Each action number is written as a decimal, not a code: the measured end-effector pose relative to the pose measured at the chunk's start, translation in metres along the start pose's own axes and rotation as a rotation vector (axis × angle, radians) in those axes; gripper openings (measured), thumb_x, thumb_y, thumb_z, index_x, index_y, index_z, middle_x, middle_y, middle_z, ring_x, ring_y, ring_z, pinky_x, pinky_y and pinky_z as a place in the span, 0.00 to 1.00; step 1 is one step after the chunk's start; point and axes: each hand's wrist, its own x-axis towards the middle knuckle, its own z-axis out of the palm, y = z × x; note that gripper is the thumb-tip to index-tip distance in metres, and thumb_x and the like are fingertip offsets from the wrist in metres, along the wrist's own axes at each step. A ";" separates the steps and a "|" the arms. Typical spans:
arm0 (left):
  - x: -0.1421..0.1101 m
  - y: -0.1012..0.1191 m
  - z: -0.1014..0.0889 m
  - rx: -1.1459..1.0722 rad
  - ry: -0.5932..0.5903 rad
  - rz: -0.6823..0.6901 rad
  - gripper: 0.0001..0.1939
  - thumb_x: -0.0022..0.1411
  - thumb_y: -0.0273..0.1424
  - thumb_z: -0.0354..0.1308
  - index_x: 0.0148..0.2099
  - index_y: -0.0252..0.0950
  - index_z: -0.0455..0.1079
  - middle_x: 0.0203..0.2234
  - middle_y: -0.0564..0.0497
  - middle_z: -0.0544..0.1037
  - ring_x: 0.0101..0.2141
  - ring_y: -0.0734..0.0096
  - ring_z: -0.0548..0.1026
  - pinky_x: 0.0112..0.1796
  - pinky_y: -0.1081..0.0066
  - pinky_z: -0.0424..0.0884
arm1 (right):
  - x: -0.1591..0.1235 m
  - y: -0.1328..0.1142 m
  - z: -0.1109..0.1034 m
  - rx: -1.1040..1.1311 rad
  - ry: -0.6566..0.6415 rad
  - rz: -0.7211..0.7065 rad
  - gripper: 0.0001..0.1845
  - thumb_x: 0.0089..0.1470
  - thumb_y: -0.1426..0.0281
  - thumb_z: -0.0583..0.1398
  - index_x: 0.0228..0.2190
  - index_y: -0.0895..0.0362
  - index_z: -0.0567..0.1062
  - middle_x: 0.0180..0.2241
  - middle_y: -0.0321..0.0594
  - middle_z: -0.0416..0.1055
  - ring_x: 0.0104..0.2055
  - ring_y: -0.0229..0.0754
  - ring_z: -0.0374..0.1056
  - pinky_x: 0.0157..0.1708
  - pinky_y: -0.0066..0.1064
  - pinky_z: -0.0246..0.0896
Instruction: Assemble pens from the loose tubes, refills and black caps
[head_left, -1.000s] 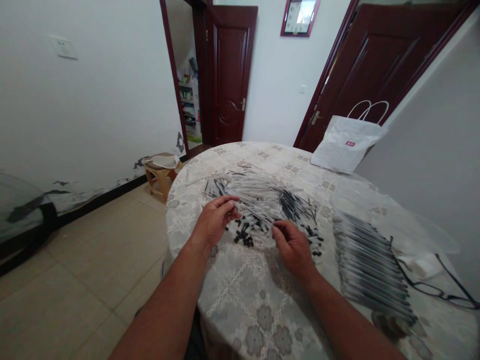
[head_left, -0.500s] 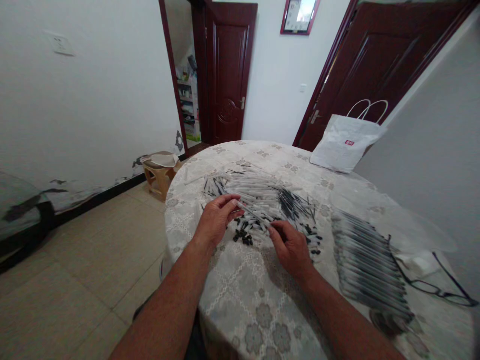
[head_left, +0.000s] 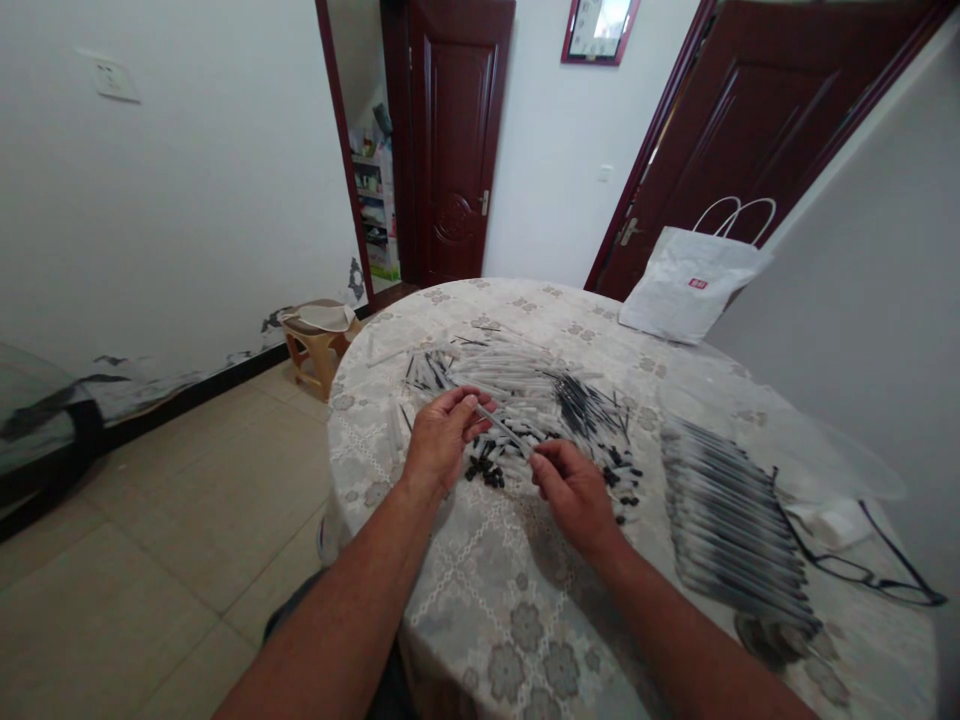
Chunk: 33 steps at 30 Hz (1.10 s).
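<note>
A slim, pale pen (head_left: 504, 427) slants between my two hands above the table. My left hand (head_left: 448, 430) pinches its upper left end between thumb and fingers. At its lower right end, my right hand (head_left: 568, 485) grips it with thumb and forefinger. Beneath and beyond the hands spreads a heap of whitish pen barrels (head_left: 506, 372). A bunch of dark refills (head_left: 579, 403) lies on the right part of this heap. Small black pen plugs (head_left: 486, 472) are scattered just under the hands, and more lie near my right hand.
Rows of pens (head_left: 731, 515) lie side by side at the right. Eyeglasses (head_left: 862, 575) rest beyond them, near a round, dark object (head_left: 776, 640). A white paper bag (head_left: 686, 285) stands at the back of the cloth-covered table (head_left: 517, 610). A wooden stool (head_left: 313, 350) is on the floor.
Both hands keep hold of the pen, which has barely shifted. The right hand has moved slightly left and up; the whole view has tilted a little.
</note>
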 end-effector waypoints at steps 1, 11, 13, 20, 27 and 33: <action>0.000 -0.001 0.001 -0.001 -0.002 0.001 0.12 0.58 0.32 0.66 0.43 0.32 0.74 0.40 0.43 0.81 0.41 0.64 0.81 0.40 0.68 0.78 | 0.001 0.001 0.001 0.127 -0.026 0.087 0.12 0.62 0.59 0.60 0.36 0.55 0.73 0.24 0.32 0.70 0.23 0.35 0.65 0.24 0.25 0.58; -0.001 0.000 0.008 0.162 0.004 0.038 0.15 0.59 0.35 0.65 0.46 0.33 0.73 0.45 0.42 0.81 0.46 0.60 0.81 0.45 0.63 0.79 | 0.017 -0.004 -0.004 0.399 -0.246 0.358 0.13 0.57 0.58 0.61 0.33 0.54 0.69 0.22 0.28 0.67 0.19 0.32 0.59 0.18 0.23 0.51; -0.003 0.000 0.009 0.243 -0.079 0.007 0.16 0.58 0.37 0.66 0.45 0.34 0.73 0.44 0.42 0.82 0.46 0.58 0.81 0.44 0.60 0.80 | 0.019 -0.011 -0.009 0.145 -0.202 0.139 0.09 0.60 0.62 0.59 0.36 0.55 0.72 0.27 0.32 0.72 0.27 0.34 0.66 0.28 0.24 0.59; -0.010 0.001 0.010 0.623 -0.338 -0.011 0.19 0.57 0.45 0.66 0.44 0.36 0.78 0.43 0.45 0.83 0.41 0.57 0.82 0.43 0.62 0.80 | 0.016 -0.032 -0.042 -0.505 -0.232 -0.181 0.05 0.61 0.71 0.60 0.39 0.56 0.75 0.36 0.39 0.75 0.39 0.40 0.68 0.40 0.29 0.58; -0.003 0.042 -0.010 1.123 -0.002 0.246 0.17 0.61 0.46 0.59 0.44 0.41 0.77 0.36 0.50 0.83 0.38 0.58 0.81 0.42 0.63 0.75 | 0.031 -0.016 -0.155 -0.987 -0.057 -0.049 0.08 0.63 0.70 0.59 0.40 0.57 0.78 0.40 0.45 0.75 0.45 0.43 0.67 0.48 0.31 0.58; 0.013 0.060 -0.050 1.453 0.229 0.374 0.13 0.63 0.46 0.54 0.42 0.46 0.73 0.36 0.55 0.81 0.39 0.58 0.78 0.44 0.58 0.72 | 0.036 0.027 -0.234 -1.340 -0.021 0.357 0.14 0.63 0.69 0.57 0.45 0.56 0.81 0.46 0.49 0.75 0.50 0.46 0.68 0.49 0.32 0.58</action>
